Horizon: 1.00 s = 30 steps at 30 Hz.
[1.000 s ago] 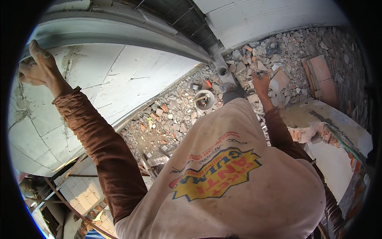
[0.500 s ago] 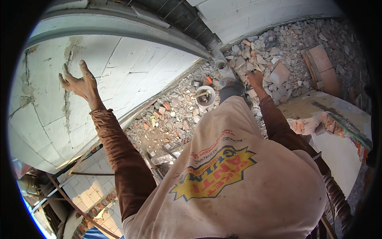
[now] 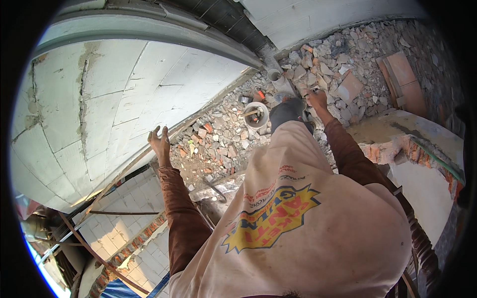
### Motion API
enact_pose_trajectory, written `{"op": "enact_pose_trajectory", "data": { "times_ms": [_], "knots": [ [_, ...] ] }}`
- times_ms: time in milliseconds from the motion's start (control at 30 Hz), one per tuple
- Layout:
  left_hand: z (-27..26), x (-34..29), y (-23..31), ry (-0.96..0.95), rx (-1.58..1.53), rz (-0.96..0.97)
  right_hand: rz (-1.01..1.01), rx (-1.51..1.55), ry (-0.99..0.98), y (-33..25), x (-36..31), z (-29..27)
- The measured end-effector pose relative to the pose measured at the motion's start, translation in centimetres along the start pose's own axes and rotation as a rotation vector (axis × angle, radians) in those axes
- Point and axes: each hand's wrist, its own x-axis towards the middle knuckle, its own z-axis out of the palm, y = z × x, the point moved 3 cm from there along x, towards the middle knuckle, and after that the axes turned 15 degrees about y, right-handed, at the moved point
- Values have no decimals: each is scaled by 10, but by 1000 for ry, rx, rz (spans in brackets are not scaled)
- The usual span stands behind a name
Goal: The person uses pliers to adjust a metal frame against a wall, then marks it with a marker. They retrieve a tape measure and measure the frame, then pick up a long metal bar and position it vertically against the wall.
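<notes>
Plainly, the right hand (image 3: 317, 101) is the nearer one here: its fingers curl in around a small dark object (image 3: 313, 91) at their tips, above the grey-and-red bed of broken rubble (image 3: 223, 149). That object lies at the far end of the hand, pointing away from the body, though it is too small to tell its kind or which way its long axis runs. The left hand (image 3: 159, 144) is well apart from it, lower and to the left; its fingers are spread and bent, with nothing visible between them, beside the lower edge of the white block wall (image 3: 109, 109). Between the two hands, closer to the right, stands a round whitish bucket (image 3: 267, 118), with a pale wooden stick (image 3: 249, 113) lying roughly crosswise at its left side. Left of the right hand, beyond the leg in dark trousers (image 3: 288, 111), a round grey pipe (image 3: 274, 75) shows its open end; to the right, near the knuckles, a flat pinkish slab (image 3: 351, 87) lies on the rubble.
</notes>
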Motion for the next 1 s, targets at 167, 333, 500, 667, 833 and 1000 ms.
{"op": "enact_pose_trajectory", "data": {
  "times_ms": [167,333,500,667,833,1000],
  "knots": [
    [56,-57,-37,-249,-207,-243,0,-17,-25,10,-2,-6],
    [97,-93,-22,-492,-300,-321,4,-48,-4,15,8,-14],
    [165,-88,-3,-564,-303,-240,-41,-82,-43,34,49,0],
    [302,-101,8,-555,-389,-86,-206,-214,-57,81,135,52],
    [484,-133,-10,-643,-422,-27,-282,-406,-119,139,251,129],
    [625,-160,-46,-745,-572,-105,-355,-164,-137,181,350,200]
  ]
}}
